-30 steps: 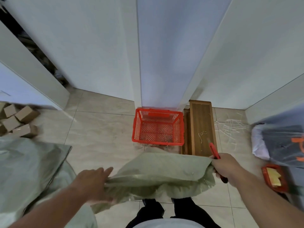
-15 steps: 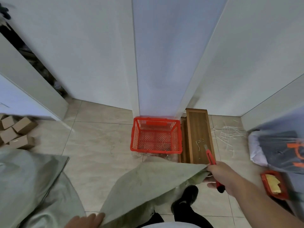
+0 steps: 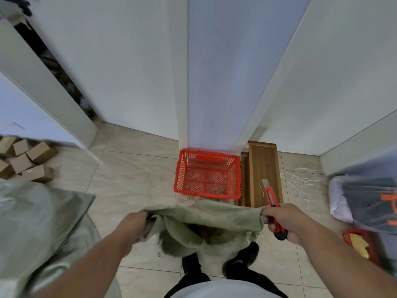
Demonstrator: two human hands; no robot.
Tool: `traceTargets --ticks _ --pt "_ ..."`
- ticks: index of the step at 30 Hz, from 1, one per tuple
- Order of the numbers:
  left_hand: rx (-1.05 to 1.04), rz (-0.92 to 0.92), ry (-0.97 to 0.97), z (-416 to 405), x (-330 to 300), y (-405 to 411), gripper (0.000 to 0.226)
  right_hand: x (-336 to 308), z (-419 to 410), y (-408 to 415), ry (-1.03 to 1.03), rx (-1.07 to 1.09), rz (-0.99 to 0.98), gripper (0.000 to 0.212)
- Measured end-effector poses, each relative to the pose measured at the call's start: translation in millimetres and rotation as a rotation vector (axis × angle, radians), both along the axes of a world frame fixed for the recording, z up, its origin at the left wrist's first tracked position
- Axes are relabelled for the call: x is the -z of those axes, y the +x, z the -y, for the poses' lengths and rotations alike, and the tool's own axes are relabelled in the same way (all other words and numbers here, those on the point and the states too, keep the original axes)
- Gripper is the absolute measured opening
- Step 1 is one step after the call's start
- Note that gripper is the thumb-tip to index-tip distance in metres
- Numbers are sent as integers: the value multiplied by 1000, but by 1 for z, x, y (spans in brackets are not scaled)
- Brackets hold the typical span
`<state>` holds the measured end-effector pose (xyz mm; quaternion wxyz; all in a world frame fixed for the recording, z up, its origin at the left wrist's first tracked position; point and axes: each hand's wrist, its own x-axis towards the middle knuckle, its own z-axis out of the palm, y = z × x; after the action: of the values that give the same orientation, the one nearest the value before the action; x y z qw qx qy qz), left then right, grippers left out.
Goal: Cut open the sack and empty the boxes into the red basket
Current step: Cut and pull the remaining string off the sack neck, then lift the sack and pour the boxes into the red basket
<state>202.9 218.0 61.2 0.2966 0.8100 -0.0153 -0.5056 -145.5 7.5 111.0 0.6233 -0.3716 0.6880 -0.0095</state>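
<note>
Both hands hold the sack's mouth stretched open: L hand (image 3: 134, 223) grips the left edge of the sack (image 3: 206, 222), R hand (image 3: 286, 220) pinches the right edge while also gripping a red knife (image 3: 272, 200), blade out, pointing away from the person. Sack hangs over the floor (image 3: 129, 179) w/ shoes (image 3: 242, 258) below it. Red basket (image 3: 207, 174) sits on the floor just beyond the sack, against the white wall. Cardboard boxes (image 3: 23, 159) piled at far left of the floor.

basket (image 3: 207, 175): 1 | knife (image 3: 273, 203): 1 | held sack (image 3: 206, 220): 1 | floor sacks (image 3: 32, 222): at least 1 | boxes (image 3: 23, 160): about 7 | planks (image 3: 265, 173): 2
</note>
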Motion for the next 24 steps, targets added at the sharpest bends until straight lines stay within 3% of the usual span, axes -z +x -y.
traceTargets --ticks 4,6,10,13,16,18,20,22,24 --pt "-286 -287 -187 43 -24 -36 24 -8 -13 31 48 -14 130 24" --pt "-236 -339 -254 59 -30 -61 27 -11 -26 53 57 -14 178 25" --pt "323 -75 -218 69 -47 -121 36 -30 -55 100 -19 -26 254 26" --pt "647 230 -415 63 -70 -134 35 -48 -58 109 -138 -115 267 20" --pt "936 310 -535 53 -96 -130 23 -64 -49 107 -208 -246 175 6" --pt "951 173 -552 43 -110 -116 38 -75 -42 107 -234 -302 150 10" --pt "826 75 -534 31 -111 -89 57 -86 -31 102 -236 -304 178 18" --pt "796 233 -467 17 -98 -60 79 -104 -21 93 -198 -240 325 23" --pt "929 370 -259 14 -75 -48 117 -126 -14 93 -116 -210 526 38"
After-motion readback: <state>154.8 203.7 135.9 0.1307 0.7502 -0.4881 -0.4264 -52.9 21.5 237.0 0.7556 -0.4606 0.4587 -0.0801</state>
